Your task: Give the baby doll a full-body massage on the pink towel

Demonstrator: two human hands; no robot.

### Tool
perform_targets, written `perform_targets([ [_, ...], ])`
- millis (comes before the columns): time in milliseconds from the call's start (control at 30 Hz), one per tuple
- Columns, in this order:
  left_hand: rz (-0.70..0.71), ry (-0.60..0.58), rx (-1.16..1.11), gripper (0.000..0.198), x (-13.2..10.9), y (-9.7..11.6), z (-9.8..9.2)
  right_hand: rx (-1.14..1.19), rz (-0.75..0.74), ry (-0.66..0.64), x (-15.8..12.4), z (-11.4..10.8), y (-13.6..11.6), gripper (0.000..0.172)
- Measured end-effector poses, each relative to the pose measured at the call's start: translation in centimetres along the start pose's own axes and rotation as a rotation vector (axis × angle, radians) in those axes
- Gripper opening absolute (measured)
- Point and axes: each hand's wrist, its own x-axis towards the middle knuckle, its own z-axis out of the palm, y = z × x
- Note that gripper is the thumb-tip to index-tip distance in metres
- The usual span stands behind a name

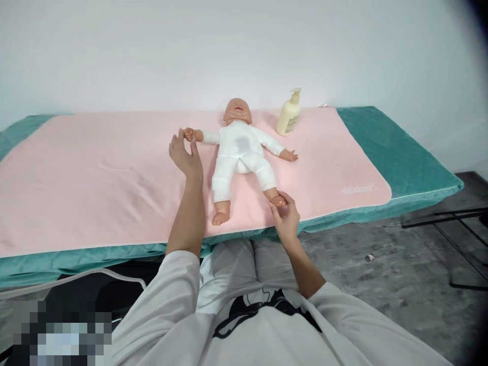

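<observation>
A baby doll (pixel 241 147) in a white suit lies on its back on a pink blanket (pixel 95 173), head toward the wall. My left hand (pixel 185 155) reaches up to the doll's outstretched hand, fingers pinching it. My right hand (pixel 285 212) is closed round the doll's foot near the blanket's front edge. The doll's other foot and other arm lie free.
A cream pump bottle (pixel 289 114) stands upright on the blanket right of the doll's head. The blanket covers a teal mattress (pixel 404 157) against a white wall. Grey floor and a black metal frame (pixel 453 223) lie to the right.
</observation>
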Motion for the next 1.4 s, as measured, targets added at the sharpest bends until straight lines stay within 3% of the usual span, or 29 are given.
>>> perform_targets([
  [267,0.219,-0.156,-0.144,0.047,-1.5,3.1,0.7,0.036,-0.100,0.071,3.5,0.7,-1.9,0.047],
  [633,0.356,-0.311,-0.191,0.042,-1.9,3.7,1.0,0.032,-0.212,0.072,8.1,2.5,-3.3,0.050],
  [800,0.364,-0.405,-0.178,0.038,-1.9,3.7,1.0,0.025,-0.218,0.034,8.9,3.0,-3.5,0.051],
  [967,0.379,-0.450,-0.174,0.047,-1.7,3.4,1.0,0.020,-0.235,0.020,9.0,3.3,-3.6,0.051],
  [1200,0.327,-0.380,-0.113,0.041,-1.6,2.9,1.5,0.010,-0.246,0.027,9.1,3.3,-3.7,0.052],
  [1400,0.171,-0.154,-0.241,0.051,-1.6,2.8,0.9,0.009,-0.219,0.058,8.2,2.6,-4.2,0.051],
])
